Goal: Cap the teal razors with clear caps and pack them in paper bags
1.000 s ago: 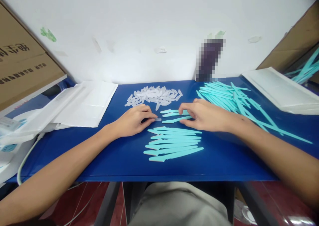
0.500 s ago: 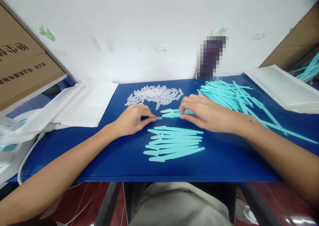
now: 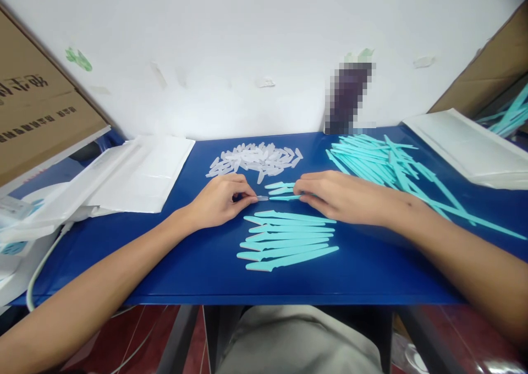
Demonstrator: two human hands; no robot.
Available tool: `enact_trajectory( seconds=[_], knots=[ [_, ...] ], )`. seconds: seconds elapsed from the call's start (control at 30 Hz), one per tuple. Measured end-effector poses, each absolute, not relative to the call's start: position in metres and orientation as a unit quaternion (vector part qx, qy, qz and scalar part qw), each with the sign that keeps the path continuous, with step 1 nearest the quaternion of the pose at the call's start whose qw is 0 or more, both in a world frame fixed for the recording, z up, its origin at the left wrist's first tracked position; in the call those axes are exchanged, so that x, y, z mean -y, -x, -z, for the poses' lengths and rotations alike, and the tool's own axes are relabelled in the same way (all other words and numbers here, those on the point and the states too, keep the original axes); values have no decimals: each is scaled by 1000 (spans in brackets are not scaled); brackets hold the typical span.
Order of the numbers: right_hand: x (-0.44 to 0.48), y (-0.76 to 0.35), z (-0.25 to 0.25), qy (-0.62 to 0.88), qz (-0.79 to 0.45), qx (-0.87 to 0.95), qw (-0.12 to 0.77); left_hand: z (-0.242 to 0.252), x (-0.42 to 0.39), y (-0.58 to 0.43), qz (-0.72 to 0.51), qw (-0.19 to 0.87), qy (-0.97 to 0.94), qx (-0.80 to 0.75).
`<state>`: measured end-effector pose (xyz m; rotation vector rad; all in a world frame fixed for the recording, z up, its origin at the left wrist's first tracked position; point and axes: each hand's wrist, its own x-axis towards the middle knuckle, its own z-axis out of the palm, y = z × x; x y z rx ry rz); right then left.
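My left hand (image 3: pixel 223 200) is closed, thumb and forefinger pinching a small translucent blade cap (image 3: pixel 262 198). Facing it, my right hand (image 3: pixel 336 197) has its fingers closed round a turquoise eyebrow razor (image 3: pixel 284 198), whose tip points at the cap's end; whether they touch I cannot tell. Two more turquoise razors (image 3: pixel 277 186) stick out from under the right fingers, and their far ends are hidden. Nearer me, several turquoise razors (image 3: pixel 289 243) lie side by side in a row. Beyond my left hand spreads a heap of translucent caps (image 3: pixel 256 157).
A loose pile of turquoise razors (image 3: pixel 371 157) lies behind my right hand. White padded envelopes (image 3: pixel 152 170) sit at the left, and another pale envelope stack (image 3: pixel 470 148) at the right. A cardboard box (image 3: pixel 37 104) stands at far left on the blue table (image 3: pixel 185 275).
The fingers of my right hand have moved slightly left and closer together. One razor now lies apart from the two behind it, nearer the cap. My left hand keeps almost the same place.
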<state>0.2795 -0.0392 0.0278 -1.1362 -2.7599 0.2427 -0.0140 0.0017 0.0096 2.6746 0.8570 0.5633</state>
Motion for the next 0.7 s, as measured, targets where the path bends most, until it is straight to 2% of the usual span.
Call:
enact_trajectory(
  seconds=[0.17,0.33,0.47,0.53,0.7],
  knots=[
    [44,-261,-26,381,-55,921,58,-7,1,3,-202,138,-931,-271],
    [44,-258,-27,401,43,915,28,-4,-7,3,-172,54,-949,-259],
    [41,-273,-30,387,109,914,50,-4,-12,7,-123,7,-952,-281],
    [41,-275,-31,388,90,915,64,-5,-12,10,-110,5,-952,-285],
    [49,-269,-34,362,-78,928,48,-7,-15,23,-161,25,-949,-269]
  ],
)
